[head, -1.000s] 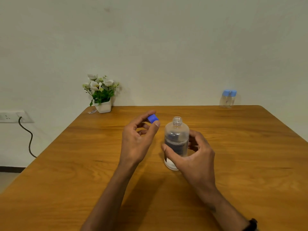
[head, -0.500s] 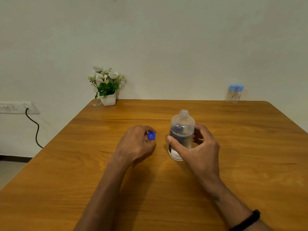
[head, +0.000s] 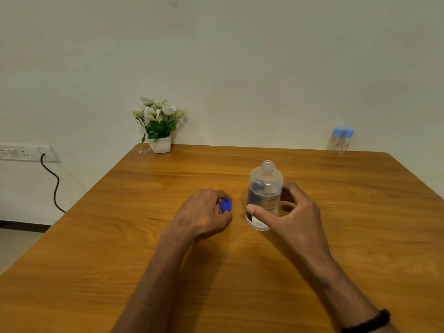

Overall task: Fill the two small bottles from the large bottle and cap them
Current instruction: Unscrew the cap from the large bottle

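Big bottle (head: 264,195) uncapped, right hand (head: 292,212) gripping it; left hand (head: 204,213) pinching blue cap (head: 226,205). Small bottles (head: 340,141) capped, far corner of bench (head: 144,260), unfilled.

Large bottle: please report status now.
Left hand pinches blue cap. Right hand grips large bottle, open, upright. Small bottles capped, far corner. Nothing between.

Blue cap (head: 226,205), clear bottle (head: 264,188), brown wood-grain table (head: 336,212).

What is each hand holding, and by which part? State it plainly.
The left hand pinches the blue cap by its rim. The right hand grips the large bottle around its lower body.
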{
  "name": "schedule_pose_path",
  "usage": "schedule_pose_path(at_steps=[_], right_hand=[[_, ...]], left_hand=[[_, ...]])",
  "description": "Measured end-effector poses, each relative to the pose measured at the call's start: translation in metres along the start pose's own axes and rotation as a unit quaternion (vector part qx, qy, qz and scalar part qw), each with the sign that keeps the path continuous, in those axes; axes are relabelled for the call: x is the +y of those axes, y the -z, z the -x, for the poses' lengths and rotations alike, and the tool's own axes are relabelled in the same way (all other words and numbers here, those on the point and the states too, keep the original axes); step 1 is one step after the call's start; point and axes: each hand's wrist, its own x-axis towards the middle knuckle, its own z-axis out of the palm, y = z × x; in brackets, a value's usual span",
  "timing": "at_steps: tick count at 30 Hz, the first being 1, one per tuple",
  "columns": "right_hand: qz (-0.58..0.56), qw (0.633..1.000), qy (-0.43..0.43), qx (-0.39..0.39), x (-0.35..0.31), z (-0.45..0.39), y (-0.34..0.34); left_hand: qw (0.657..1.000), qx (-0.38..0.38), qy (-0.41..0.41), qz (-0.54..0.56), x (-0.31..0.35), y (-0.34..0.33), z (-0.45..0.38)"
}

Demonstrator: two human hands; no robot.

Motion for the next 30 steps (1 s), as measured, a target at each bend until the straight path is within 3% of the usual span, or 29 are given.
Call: schedule_pose_path(at_steps=[6,15,24,30], right_hand=[[0.030,0.998,-0.029,-0.038,0.001,0.000,0.004],[-0.060,0.996,-0.051,-0.035,0.006,-0.003,-0.008],[-0.067,0.995,-0.057,-0.049,0.002,-0.023,-0.040],[-0.053,0.996,-0.053,-0.045,-0.002,-0.036,-0.065]], left_hand=[[1.000,-0.015,0.010,0.001,-0.001,0.001,-0.001],[1.000,0.015,0.009,0.003,-0.002,0.000,-0.002],[0.992,0.118,0.042,-0.003,-0.018,-0.001,-0.005],[0.989,0.118,0.087,-0.020,-0.031,-0.003,-0.006]])
